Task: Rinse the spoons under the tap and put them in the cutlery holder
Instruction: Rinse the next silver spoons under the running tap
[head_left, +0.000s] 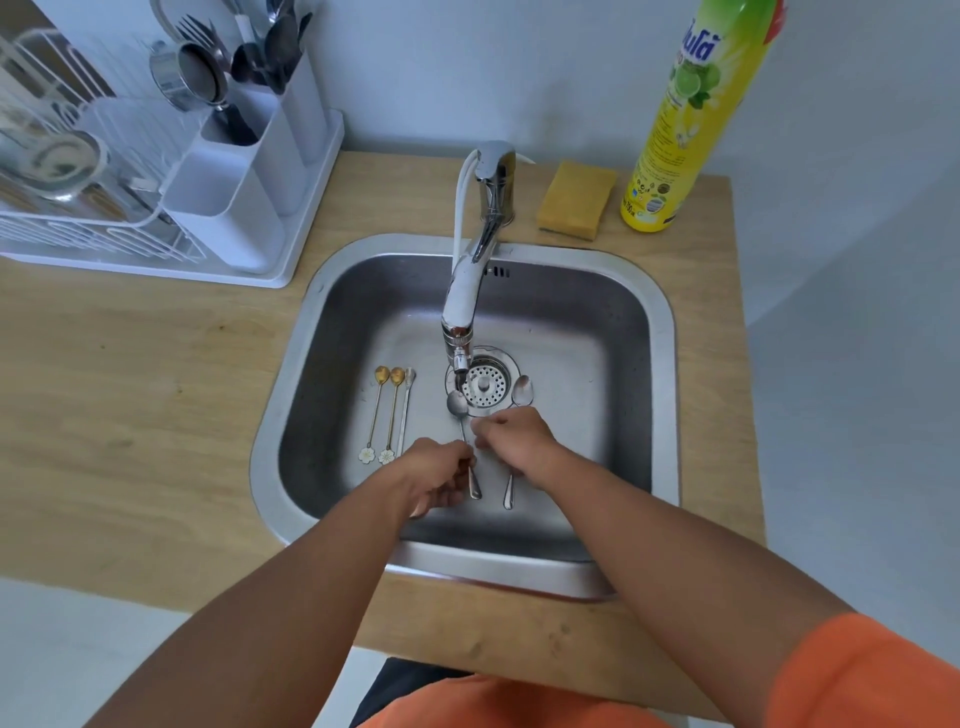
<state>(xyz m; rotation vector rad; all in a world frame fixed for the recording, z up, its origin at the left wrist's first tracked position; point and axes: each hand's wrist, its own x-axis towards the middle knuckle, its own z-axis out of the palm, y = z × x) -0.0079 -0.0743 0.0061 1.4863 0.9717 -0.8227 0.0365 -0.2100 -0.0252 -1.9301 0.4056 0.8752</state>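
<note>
The left hand (436, 475) is closed around the handle of a silver spoon (460, 410) in the sink (597, 332); the spoon bowl lies at 6 o'clock from the tap (467, 291) outlet, beside the drain strainer (485, 384). The right hand (514, 436) is curled, fingertips near the same handle; contact cannot be confirmed. A second silver spoon (522, 389) lies at 3 o'clock from the strainer, partly under the right hand. Three slim spoons (389, 410), two of them gold, lie at 9 o'clock from the strainer. The cutlery holder (244, 171) stands at 10 o'clock from the sink, on the counter (130, 364).
</note>
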